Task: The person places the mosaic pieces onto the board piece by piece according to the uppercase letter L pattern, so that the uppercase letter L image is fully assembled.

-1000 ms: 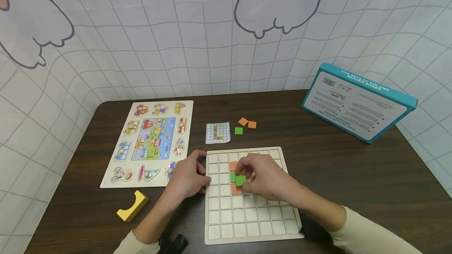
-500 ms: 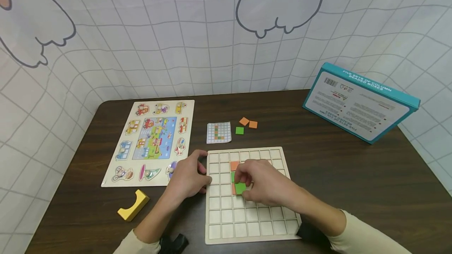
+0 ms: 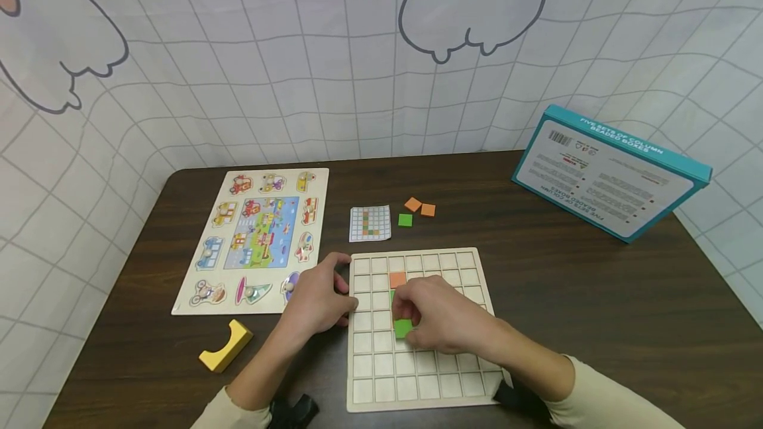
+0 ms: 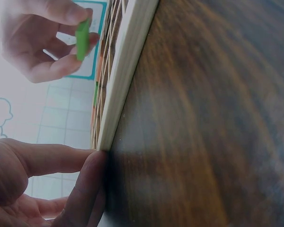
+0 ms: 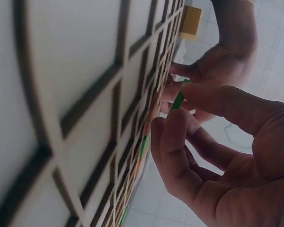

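Two hands at work over one wooden grid board [image 3: 417,376]. Your right hand [image 3: 444,320] pinches a green square tile [image 3: 403,328] between thumb and fingertips, just above the board's cells, about the third column from the left and midway down; the left wrist view shows the tile edge-on, thin and flat, bright green. Your left hand [image 3: 318,300] rests on the worktop [image 3: 596,296] with its fingers laid against the board's left edge, holding nothing.

On the board: one orange tile [image 3: 397,279] seated in a cell near the top, and a sliver of another green tile just below it, mostly hidden by your right hand. The board is pale wood, square cells in a regular grid, most of them bare.

Beyond the board: one small pattern card [image 3: 369,224] printed with a coloured grid; beside it, two orange tiles [image 3: 420,207] and one green tile [image 3: 405,220], loose.

To the left: one peg puzzle [image 3: 256,237] with vehicle pictures, and one yellow curved block [image 3: 226,346] near your left forearm.

Far right: one teal-edged box [image 3: 608,171], propped up, reading "FIVE SETS OF COLUMN BEADED BOXES"; smaller print not legible.
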Motion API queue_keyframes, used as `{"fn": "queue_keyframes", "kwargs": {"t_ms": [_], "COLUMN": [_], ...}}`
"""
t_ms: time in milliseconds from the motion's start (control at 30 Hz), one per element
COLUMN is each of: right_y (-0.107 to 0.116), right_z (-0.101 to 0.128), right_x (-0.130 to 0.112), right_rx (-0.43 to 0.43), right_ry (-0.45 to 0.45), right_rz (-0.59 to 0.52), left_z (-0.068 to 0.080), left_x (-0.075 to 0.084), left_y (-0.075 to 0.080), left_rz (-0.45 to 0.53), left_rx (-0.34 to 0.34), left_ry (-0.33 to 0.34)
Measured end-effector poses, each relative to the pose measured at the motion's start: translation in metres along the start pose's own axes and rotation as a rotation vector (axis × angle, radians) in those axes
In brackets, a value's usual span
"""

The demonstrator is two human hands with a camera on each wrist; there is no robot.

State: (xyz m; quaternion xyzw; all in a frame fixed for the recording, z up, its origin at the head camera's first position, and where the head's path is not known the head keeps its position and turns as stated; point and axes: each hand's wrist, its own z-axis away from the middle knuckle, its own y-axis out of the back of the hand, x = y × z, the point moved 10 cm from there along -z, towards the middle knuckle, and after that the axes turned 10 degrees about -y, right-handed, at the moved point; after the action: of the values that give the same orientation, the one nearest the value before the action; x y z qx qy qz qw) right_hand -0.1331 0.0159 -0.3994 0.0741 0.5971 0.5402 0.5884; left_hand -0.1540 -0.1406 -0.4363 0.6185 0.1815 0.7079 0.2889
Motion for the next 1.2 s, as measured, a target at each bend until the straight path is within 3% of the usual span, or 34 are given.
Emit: {"fn": "queue_keyframes", "kwargs": {"t_ms": [567, 1200], "right_y": [-0.012, -0.013], "right_z": [-0.002, -0.001], "right_x": [-0.004, -0.008], "right_rx": [-0.037, -0.021], "right_ry": [-0.009, 0.008], "right_rz": [0.04, 0.091], "left_z": [0.001, 0.001], "left_x": [0.002, 0.002], "left_y": [0.0, 0.0], "left_rz": [0.007, 0.002], "left_rx": [-0.002, -0.007], "left_ry": [-0.005, -0.007]}}
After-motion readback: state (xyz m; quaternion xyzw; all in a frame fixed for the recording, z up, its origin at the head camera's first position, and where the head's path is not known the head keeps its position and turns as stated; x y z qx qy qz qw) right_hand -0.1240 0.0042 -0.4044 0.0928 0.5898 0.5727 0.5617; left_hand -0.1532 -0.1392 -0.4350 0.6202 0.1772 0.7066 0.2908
